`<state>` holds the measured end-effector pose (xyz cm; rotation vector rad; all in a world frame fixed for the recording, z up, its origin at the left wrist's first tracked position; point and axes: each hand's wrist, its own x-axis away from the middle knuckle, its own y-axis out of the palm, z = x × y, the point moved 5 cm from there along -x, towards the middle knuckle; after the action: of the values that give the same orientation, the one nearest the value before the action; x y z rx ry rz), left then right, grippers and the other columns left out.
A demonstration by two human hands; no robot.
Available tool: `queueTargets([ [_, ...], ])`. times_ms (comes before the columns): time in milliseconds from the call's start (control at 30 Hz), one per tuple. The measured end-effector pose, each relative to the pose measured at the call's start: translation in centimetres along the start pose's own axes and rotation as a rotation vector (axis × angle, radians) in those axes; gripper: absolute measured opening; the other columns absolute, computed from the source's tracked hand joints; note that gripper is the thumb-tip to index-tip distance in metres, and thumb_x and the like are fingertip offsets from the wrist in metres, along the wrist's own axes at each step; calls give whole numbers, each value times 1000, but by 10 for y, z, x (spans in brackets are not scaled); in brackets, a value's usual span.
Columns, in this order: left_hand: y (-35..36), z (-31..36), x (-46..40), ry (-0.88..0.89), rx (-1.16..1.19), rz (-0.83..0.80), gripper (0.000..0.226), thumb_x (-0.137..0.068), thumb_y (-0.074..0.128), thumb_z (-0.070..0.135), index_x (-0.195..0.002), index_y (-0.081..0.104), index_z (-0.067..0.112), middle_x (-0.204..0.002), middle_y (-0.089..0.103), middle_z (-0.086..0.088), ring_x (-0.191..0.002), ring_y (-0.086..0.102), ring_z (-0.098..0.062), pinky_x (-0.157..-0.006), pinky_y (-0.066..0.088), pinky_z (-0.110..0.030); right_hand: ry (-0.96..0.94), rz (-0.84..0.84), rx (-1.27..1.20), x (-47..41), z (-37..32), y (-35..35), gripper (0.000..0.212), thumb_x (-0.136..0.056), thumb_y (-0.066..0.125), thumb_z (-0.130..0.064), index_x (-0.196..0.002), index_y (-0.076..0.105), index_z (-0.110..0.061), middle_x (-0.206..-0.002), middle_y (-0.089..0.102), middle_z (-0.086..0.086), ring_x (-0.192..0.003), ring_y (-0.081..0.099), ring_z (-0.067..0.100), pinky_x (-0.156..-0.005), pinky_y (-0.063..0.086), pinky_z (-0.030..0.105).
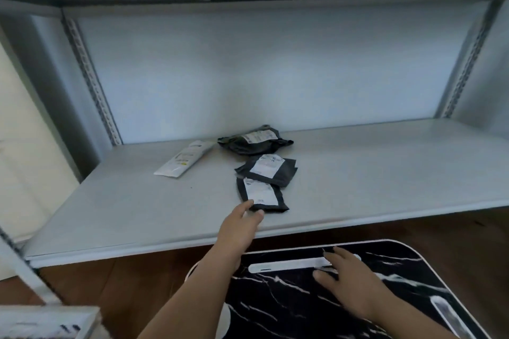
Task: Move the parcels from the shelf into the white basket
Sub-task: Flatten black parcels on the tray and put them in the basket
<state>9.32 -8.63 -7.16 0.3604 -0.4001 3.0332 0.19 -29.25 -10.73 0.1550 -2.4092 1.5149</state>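
Several parcels lie on the grey shelf board (385, 173). A flat white parcel (184, 159) sits on the left. A crumpled dark parcel (253, 140) is furthest back, and a second dark parcel (268, 170) lies in front of it. The nearest dark parcel (260, 194) carries a white label. My left hand (239, 226) reaches over the shelf's front edge and pinches that parcel's near left corner, thumb on top. My right hand (347, 278) rests flat with fingers spread on a black marbled table. A corner of the white basket (46, 322) shows at the bottom left.
The black marbled table (289, 297) stands below the shelf's front edge, with a white slot in its top. Grey slotted uprights (91, 77) frame the shelf at both sides, and another board runs overhead. Brown wooden floor shows between the table and the basket.
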Motion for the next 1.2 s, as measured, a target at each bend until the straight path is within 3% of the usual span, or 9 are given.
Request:
queueTargets([
  [167,18,8,-43,-137,291,33,39,-97,54,22,-134,51,30,-141,46,-1,-118,49,-21,-96,50,-39,-2,-10,-232,-14,3,13,136,-37,12,-102,-148,34,-27,-158,17,-9,-143,23,12,-113,22,25],
  [300,39,3,-57,-268,458,32,42,-96,55,14,-138,48,16,-138,48,-6,-124,48,-25,-102,45,-41,8,56,-342,-26,9,18,64,-93,48,-54,-146,38,-20,-154,31,-2,-140,30,14,-113,25,26],
  [500,31,-15,-42,-254,439,232,9,-89,66,11,-96,64,5,-100,65,-9,-90,63,-21,-87,54,-34,94,-7,-613,-25,0,15,48,-96,49,-48,-135,51,-20,-137,53,0,-120,51,13,-102,37,25],
  [633,22,-22,12,-245,459,116,4,-87,63,-5,-86,63,-2,-93,66,-16,-85,64,-22,-81,56,-35,319,-39,-1277,-7,-6,14,44,-94,54,-46,-112,61,-7,-120,63,20,-109,60,31,-95,51,45],
  [733,17,-29,53,-211,360,15,16,-84,62,-11,-86,57,3,-79,59,-11,-69,59,-18,-55,53,-23,437,-126,-1576,10,-17,14,32,-91,64,-33,-102,62,-3,-96,71,16,-94,65,29,-80,56,44],
  [867,18,-44,98,-195,195,-72,32,-79,67,-13,-101,51,4,-69,65,-5,-52,53,-14,-41,34,-20,440,-110,-1442,38,-25,20,7,-86,68,-3,-88,63,-8,-79,65,10,-70,58,19,-56,48,29],
  [1000,16,-45,121,-291,407,-166,35,-81,62,-15,-105,53,8,-72,60,-8,-51,50,-14,-38,37,-19,353,-25,-1332,59,-20,20,27,-85,67,0,-109,61,-12,-106,66,14,-81,59,19,-55,45,24],
  [1133,9,-70,144,-317,453,-326,34,-75,66,-11,-105,58,3,-63,57,-2,-50,47,-10,-44,36,-19,147,37,-1183,80,-26,19,33,-87,61,5,-110,63,-19,-94,67,5,-80,63,15,-59,47,21],
  [1200,3,-76,142,-276,452,-325,33,-75,68,-6,-105,58,5,-61,58,0,-54,50,-10,-52,39,-22,56,88,-1166,80,-28,19,39,-88,60,6,-114,63,-22,-99,70,4,-89,66,20,-73,54,30],
])
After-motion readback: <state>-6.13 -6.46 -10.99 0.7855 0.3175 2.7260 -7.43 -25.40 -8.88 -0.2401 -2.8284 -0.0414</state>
